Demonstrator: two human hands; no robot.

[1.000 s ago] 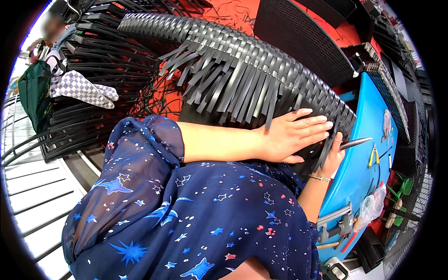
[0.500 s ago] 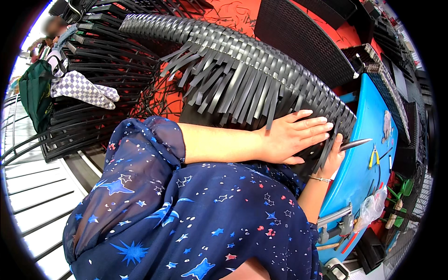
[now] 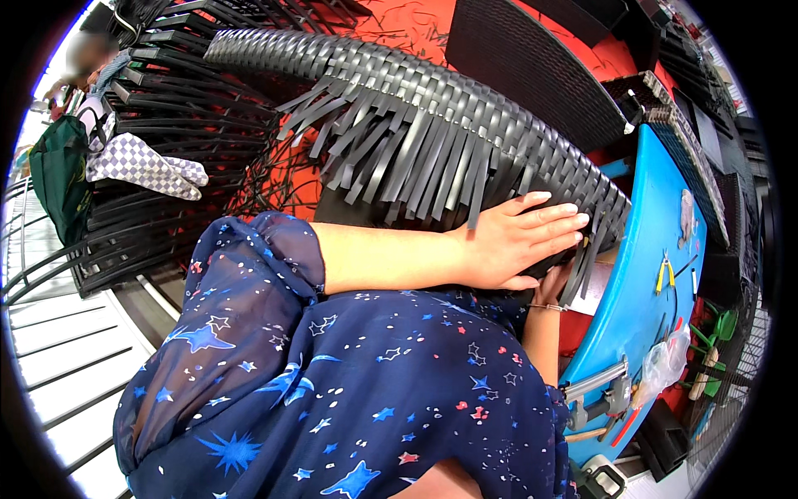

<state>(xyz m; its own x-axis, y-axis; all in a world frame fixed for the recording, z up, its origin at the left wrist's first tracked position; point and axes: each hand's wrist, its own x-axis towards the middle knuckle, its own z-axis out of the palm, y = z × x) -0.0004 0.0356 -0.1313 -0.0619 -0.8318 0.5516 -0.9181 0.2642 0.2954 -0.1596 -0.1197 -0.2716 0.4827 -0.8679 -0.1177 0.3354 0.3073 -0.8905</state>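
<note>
Head view: woven black panel (image 3: 465, 108) runs from upper left to right of centre. Left hand (image 3: 515, 241) lies flat, fingers spread, on its lower right edge. Right hand (image 3: 555, 287), just below, pinches a loose strip (image 3: 575, 279).

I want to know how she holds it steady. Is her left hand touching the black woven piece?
Touching. The head view shows the left hand lying flat, fingers spread, pressed on the black woven piece with no gap.
</note>
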